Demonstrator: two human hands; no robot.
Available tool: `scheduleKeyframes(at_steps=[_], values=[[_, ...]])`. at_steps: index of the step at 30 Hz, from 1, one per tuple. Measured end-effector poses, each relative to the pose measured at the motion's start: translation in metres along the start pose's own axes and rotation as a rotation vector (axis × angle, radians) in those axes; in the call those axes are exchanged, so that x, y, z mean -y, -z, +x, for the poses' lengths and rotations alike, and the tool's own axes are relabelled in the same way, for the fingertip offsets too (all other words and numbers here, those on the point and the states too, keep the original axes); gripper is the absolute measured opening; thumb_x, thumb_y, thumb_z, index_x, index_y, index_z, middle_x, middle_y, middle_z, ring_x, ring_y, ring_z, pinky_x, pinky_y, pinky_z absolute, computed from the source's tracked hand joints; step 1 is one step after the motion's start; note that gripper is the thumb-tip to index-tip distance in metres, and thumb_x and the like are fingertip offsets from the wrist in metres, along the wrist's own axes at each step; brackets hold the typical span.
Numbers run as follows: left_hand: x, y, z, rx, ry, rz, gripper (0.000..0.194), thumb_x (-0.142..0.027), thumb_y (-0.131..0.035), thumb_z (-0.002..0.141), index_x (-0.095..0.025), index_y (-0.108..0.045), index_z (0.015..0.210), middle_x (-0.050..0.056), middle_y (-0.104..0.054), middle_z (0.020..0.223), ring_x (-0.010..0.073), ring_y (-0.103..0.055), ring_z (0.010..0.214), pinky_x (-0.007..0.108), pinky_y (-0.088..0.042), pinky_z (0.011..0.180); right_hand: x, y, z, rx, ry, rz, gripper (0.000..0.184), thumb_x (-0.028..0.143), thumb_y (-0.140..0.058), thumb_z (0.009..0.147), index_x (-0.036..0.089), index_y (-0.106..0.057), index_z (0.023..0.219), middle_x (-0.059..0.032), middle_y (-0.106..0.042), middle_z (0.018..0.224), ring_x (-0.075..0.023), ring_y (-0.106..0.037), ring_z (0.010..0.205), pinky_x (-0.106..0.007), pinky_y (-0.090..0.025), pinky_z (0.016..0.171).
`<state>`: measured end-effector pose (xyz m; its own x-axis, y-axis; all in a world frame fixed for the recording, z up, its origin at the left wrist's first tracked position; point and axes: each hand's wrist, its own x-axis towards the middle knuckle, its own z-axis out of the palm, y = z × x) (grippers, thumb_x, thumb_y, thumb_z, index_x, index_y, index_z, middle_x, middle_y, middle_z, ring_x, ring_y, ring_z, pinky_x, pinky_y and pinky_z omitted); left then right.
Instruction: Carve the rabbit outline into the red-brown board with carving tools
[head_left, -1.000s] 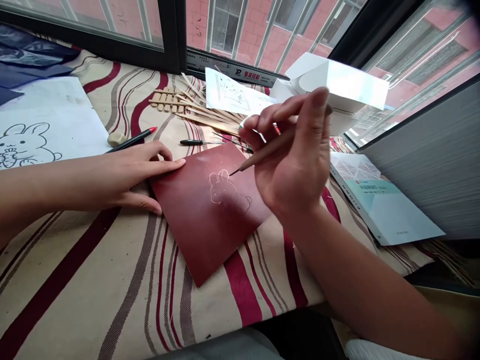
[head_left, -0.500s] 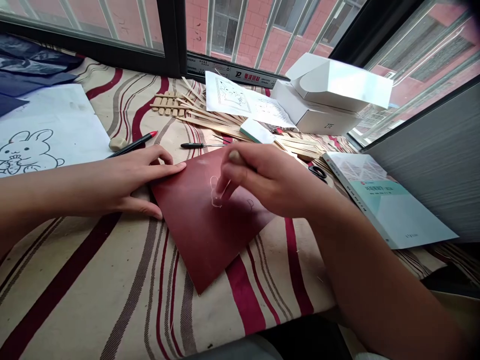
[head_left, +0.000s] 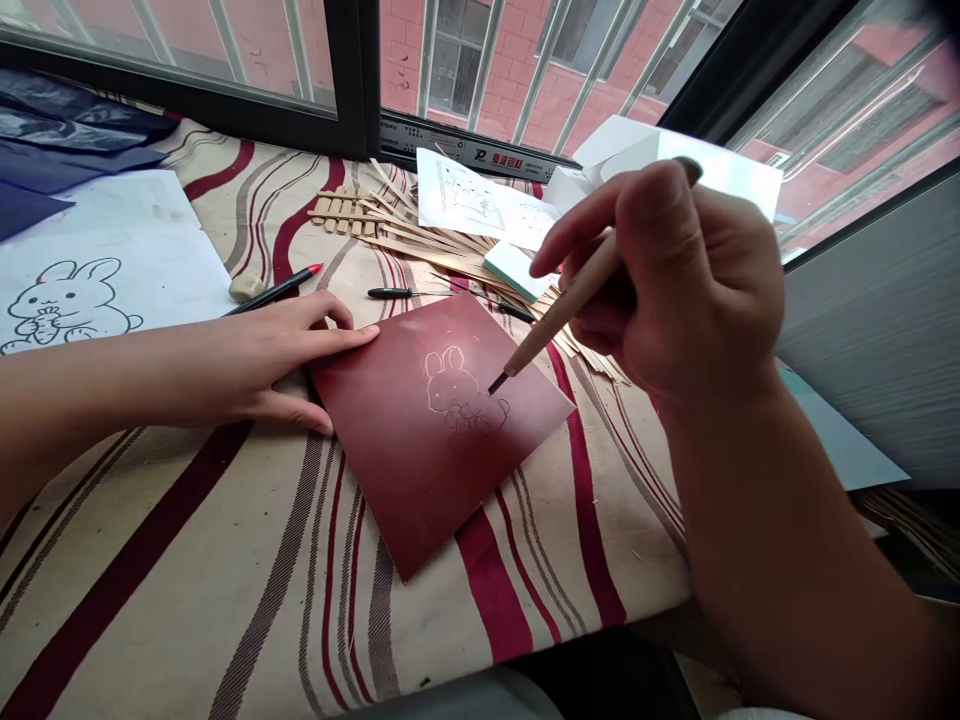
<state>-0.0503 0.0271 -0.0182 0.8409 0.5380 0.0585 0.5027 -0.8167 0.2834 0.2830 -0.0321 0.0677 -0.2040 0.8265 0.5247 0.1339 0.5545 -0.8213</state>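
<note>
A dark red square board (head_left: 405,490) lies turned on the striped cloth, with a rabbit outline (head_left: 454,385) on it; the head and ears show paler lines than the body. My left hand (head_left: 300,350) rests at the board's left corner, fingers spread, index fingertip on the top edge and thumb by the lower edge. Raised above the board's right side, my right hand (head_left: 675,280) is closed round a wooden-handled carving tool (head_left: 562,310). Its dark metal tip points down-left, close over the rabbit's back; whether it touches the board I cannot tell.
A paper with a rabbit drawing (head_left: 75,290) lies left, beside a red-tipped black pen (head_left: 277,288) and an eraser-like lump (head_left: 245,288). Behind the board are a thin black-handled tool (head_left: 390,293), wood strips (head_left: 442,245), printed sheets (head_left: 469,195) and a white box (head_left: 720,165).
My right hand has lifted up and to the right off the board, bringing the carving tool and the whole rabbit outline into sight. My left hand keeps its place on the board.
</note>
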Motion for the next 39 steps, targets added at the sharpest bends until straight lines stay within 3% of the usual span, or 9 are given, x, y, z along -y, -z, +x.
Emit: scheduleKeyframes(at_steps=[5, 12, 19, 22, 25, 28, 32, 37, 39], values=[[-0.002, 0.000, 0.000, -0.015, -0.043, 0.004, 0.079, -0.071, -0.051, 0.102, -0.027, -0.041, 0.166, 0.012, -0.053, 0.143, 0.0283, -0.054, 0.128, 0.039, -0.044, 0.115, -0.018, 0.035, 0.013, 0.319, -0.265, 0.219, 0.024, 0.043, -0.086, 0.087, 0.021, -0.079, 0.095, -0.0010, -0.073, 0.075, -0.0142, -0.070, 0.064, -0.026, -0.035, 0.040], [-0.006, 0.005, -0.002, 0.050, 0.055, 0.002, 0.084, -0.070, -0.061, 0.096, -0.030, -0.040, 0.167, 0.013, -0.053, 0.148, 0.0316, -0.054, 0.131, 0.040, -0.047, 0.113, -0.061, 0.053, 0.023, 0.621, -0.350, 0.104, 0.021, 0.034, -0.088, 0.085, 0.020, -0.075, 0.093, -0.0020, -0.073, 0.071, -0.0116, -0.062, 0.054, -0.024, -0.040, 0.040], [-0.009, 0.008, -0.006, 0.077, 0.062, 0.032, 0.085, -0.067, -0.063, 0.098, -0.040, -0.028, 0.171, 0.008, -0.048, 0.156, 0.0290, -0.053, 0.135, 0.035, -0.045, 0.114, -0.077, 0.046, 0.048, 0.666, -0.293, 0.185, 0.029, 0.033, -0.095, 0.074, 0.019, -0.074, 0.087, 0.0036, -0.063, 0.062, -0.0087, -0.052, 0.048, -0.024, -0.036, 0.039], [-0.010, 0.008, -0.007, 0.054, 0.044, 0.028, 0.084, -0.066, -0.065, 0.097, -0.043, -0.029, 0.170, 0.006, -0.049, 0.153, 0.0284, -0.055, 0.133, 0.035, -0.046, 0.113, -0.086, 0.036, 0.056, 0.658, -0.178, 0.305, 0.026, 0.032, -0.092, 0.078, 0.019, -0.074, 0.091, 0.0033, -0.064, 0.066, -0.0085, -0.052, 0.049, -0.024, -0.037, 0.041], [-0.010, 0.007, -0.006, 0.031, 0.025, 0.024, 0.083, -0.066, -0.064, 0.098, -0.045, -0.028, 0.170, 0.005, -0.050, 0.150, 0.0283, -0.056, 0.132, 0.035, -0.048, 0.111, -0.089, 0.019, 0.059, 0.523, -0.134, 0.439, 0.025, 0.038, -0.089, 0.083, 0.020, -0.072, 0.086, 0.0034, -0.059, 0.065, -0.0088, -0.047, 0.051, -0.023, -0.033, 0.043], [-0.009, 0.007, -0.006, 0.011, -0.002, 0.039, 0.083, -0.067, -0.061, 0.099, -0.045, -0.025, 0.171, 0.005, -0.050, 0.149, 0.0279, -0.055, 0.132, 0.034, -0.047, 0.111, -0.083, -0.004, 0.058, 0.390, -0.232, 0.529, 0.034, 0.048, -0.088, 0.083, 0.021, -0.067, 0.081, 0.0036, -0.052, 0.067, -0.0086, -0.040, 0.055, -0.023, -0.030, 0.046], [-0.006, 0.006, -0.008, 0.002, -0.025, 0.080, 0.084, -0.067, -0.062, 0.099, -0.044, -0.024, 0.171, 0.004, -0.050, 0.149, 0.0272, -0.056, 0.131, 0.032, -0.048, 0.109, -0.076, -0.032, 0.047, 0.382, -0.335, 0.500, 0.026, 0.041, -0.079, 0.088, 0.021, -0.064, 0.081, 0.0020, -0.048, 0.068, -0.0105, -0.039, 0.057, -0.023, -0.027, 0.045], [-0.002, 0.005, -0.009, -0.006, -0.038, 0.115, 0.084, -0.068, -0.060, 0.099, -0.041, -0.026, 0.171, 0.005, -0.048, 0.152, 0.0259, -0.058, 0.128, 0.030, -0.050, 0.101, -0.074, -0.052, 0.031, 0.189, -0.430, 0.678, 0.032, 0.032, -0.054, 0.096, 0.021, -0.046, 0.067, -0.0022, -0.049, 0.072, -0.0132, -0.051, 0.064, -0.024, -0.048, 0.057], [-0.003, 0.004, -0.009, -0.013, -0.056, 0.125, 0.082, -0.068, -0.057, 0.101, -0.039, -0.027, 0.171, 0.005, -0.049, 0.150, 0.0240, -0.058, 0.126, 0.028, -0.049, 0.101, -0.068, -0.055, 0.029, 0.187, -0.458, 0.764, 0.028, 0.028, -0.050, 0.095, 0.021, -0.045, 0.068, -0.0013, -0.050, 0.073, -0.0110, -0.049, 0.060, -0.021, -0.046, 0.053]])
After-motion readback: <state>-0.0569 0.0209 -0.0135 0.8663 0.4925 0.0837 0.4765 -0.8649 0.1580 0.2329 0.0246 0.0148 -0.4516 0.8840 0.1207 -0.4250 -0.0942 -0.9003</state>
